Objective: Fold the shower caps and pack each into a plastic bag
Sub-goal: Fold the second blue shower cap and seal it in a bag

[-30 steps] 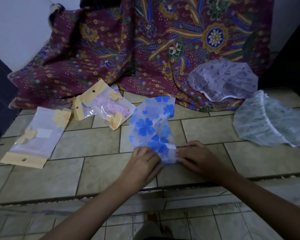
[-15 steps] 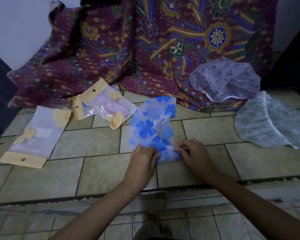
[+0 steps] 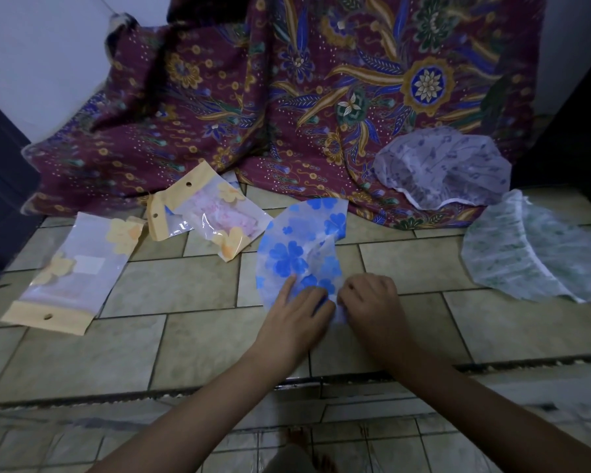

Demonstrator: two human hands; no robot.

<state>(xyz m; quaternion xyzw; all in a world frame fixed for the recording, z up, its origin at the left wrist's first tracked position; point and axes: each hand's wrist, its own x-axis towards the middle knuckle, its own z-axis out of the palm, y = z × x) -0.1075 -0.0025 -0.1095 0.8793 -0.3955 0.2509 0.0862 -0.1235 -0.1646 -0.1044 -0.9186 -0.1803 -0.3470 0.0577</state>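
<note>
**Blue cap half-folded on the floor**

The blue-flowered shower cap (image 3: 301, 247) lies on the tiled floor (image 3: 191, 339), partly folded over itself. The left hand (image 3: 296, 317) presses its near end with straightened fingers; the right hand (image 3: 372, 302), fingers curled, pinches the edge beside it. To the left lie a packed plastic bag (image 3: 209, 213) and an empty bag (image 3: 67, 271). To the right, a purple cap (image 3: 447, 172) rests on the batik cloth (image 3: 287, 97), a green cap (image 3: 533, 250) on the tiles.

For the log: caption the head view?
Left hand and right hand fold a blue-flowered shower cap on tiles, two plastic bags left, two loose caps right.
</note>
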